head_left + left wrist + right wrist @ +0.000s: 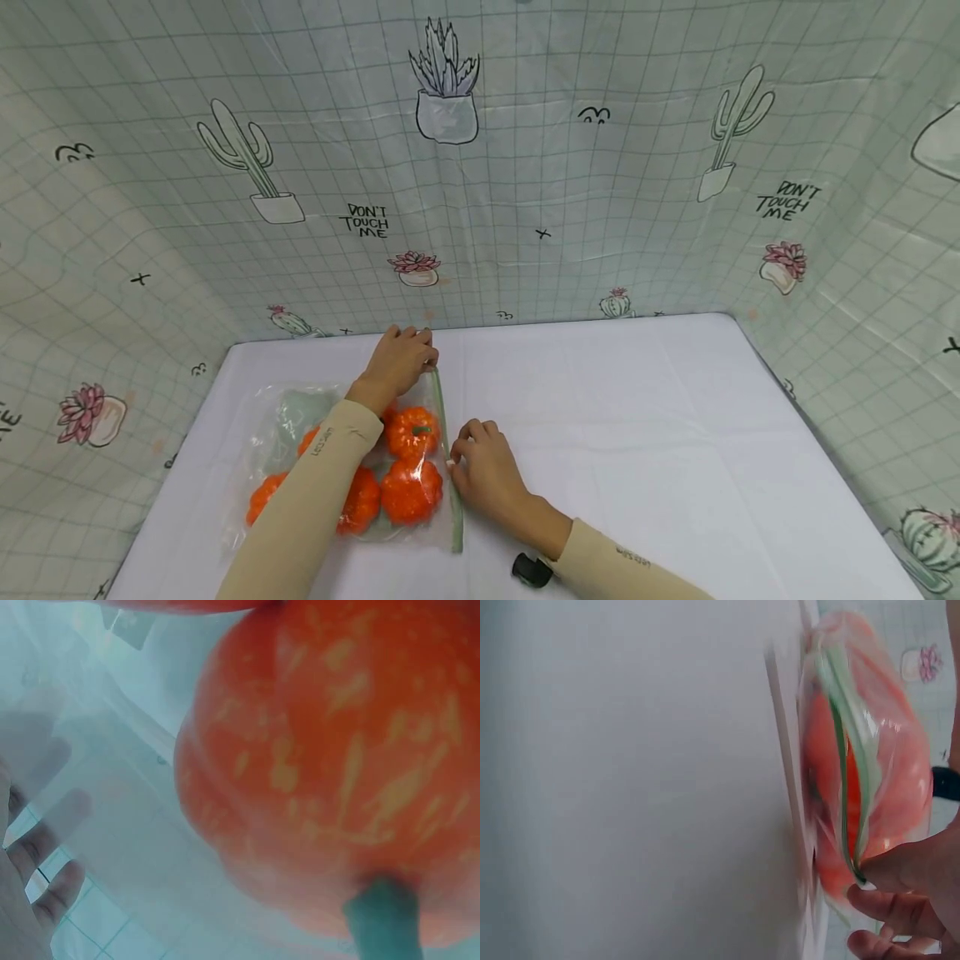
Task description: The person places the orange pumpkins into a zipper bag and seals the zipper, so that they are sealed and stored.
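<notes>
A clear zip bag (258, 417) lies flat on the left half of the table, holding several orange toy pumpkins (412, 490) with green stems. Its green zip strip (456, 521) runs along the right side. At the strip's far end, my left hand (397, 360) grips the bag's corner. Midway along the strip, my right hand (491, 471) pinches the small white slider (865, 885) between thumb and forefinger. The right wrist view shows the zip lips parted beyond the slider. One pumpkin (322, 765) fills most of the left wrist view, seen through the plastic.
A white cloth covers the table (637, 417). Behind and at both sides hangs a checked curtain (510, 183) printed with cacti. A black object (532, 571) sits by the right wrist. My left forearm crosses over part of the bag and hides some pumpkins.
</notes>
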Demonstrator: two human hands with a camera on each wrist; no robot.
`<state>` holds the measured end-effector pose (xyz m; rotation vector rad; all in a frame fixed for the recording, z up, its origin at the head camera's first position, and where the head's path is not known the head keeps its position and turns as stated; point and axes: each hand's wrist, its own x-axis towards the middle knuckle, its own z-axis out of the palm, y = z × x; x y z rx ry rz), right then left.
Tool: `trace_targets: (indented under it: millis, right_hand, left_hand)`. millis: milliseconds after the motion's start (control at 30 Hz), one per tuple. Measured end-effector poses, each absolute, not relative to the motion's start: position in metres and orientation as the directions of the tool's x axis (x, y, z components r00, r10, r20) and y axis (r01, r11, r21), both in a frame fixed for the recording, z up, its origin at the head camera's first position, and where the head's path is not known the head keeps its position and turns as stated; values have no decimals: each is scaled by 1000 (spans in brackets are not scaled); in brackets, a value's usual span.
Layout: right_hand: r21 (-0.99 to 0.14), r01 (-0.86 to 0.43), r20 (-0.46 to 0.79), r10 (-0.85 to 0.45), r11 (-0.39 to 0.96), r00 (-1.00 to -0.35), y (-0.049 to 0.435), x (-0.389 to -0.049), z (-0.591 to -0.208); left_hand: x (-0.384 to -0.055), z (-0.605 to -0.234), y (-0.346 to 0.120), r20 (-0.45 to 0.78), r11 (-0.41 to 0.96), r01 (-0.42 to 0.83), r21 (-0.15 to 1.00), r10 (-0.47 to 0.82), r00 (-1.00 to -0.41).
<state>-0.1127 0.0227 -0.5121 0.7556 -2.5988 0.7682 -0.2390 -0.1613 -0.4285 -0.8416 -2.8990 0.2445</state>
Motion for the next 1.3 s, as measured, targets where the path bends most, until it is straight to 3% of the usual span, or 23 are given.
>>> trace_targets:
  millis: [533, 900, 1300]
  right_hand:
    - [-443, -567, 245, -515, 695, -822, 42, -59, -509]
    - [-435, -555, 161, -545, 709, -823, 46, -50, -509]
    - [-469, -540, 150, -539, 699, -829, 62, -53, -505]
  left_hand:
    - [-242, -428, -166, 160, 852, 484, -199, 515, -842]
    - [-239, -427, -142, 159, 815, 539, -211, 573, -804]
    - [-216, -420, -149, 201, 857, 512, -65, 514, -834]
